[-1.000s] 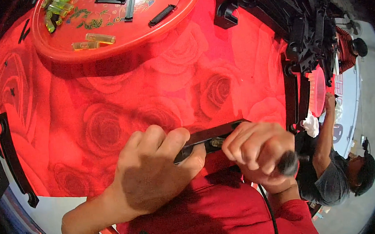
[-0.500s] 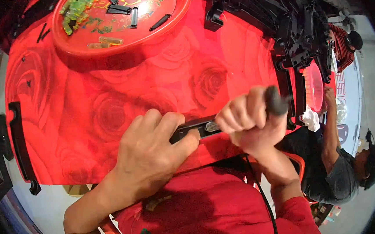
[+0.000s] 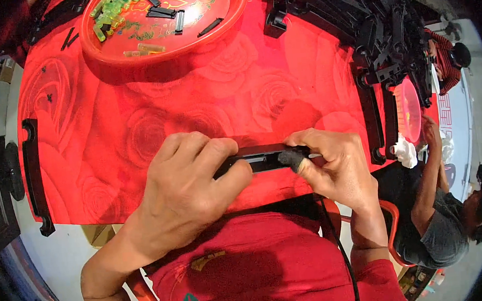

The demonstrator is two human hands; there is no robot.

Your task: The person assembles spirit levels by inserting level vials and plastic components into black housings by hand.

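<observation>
A long black plastic bar [image 3: 261, 161] with a slot along it lies level between my hands, close to the near table edge. My left hand [image 3: 189, 180] is closed round its left end, with the thumb along the near side. Gripping the right end, my right hand [image 3: 338, 168] has its index finger on the far edge. The right thumb wears a black covering [image 3: 292, 159] and presses onto the bar's slotted face. A small pale tip [image 3: 314, 155] shows beside that thumb, too little of it to name. The far left end of the bar is hidden by my left fingers.
A red round tray [image 3: 175, 39] at the back left holds yellow-green clear tubes [image 3: 111, 13] and black strips [image 3: 162, 12]. Black plastic parts [image 3: 355, 22] are heaped at the back right. A single black part [image 3: 35, 175] lies at the left edge. A pink basket [image 3: 407, 109] and a co-worker [image 3: 444, 219] are at right.
My right hand has come down from a raised, blurred fist onto the bar's right end, its thumb now on the slot. The clear piece seen in the slot is now covered. My left hand keeps its grip.
</observation>
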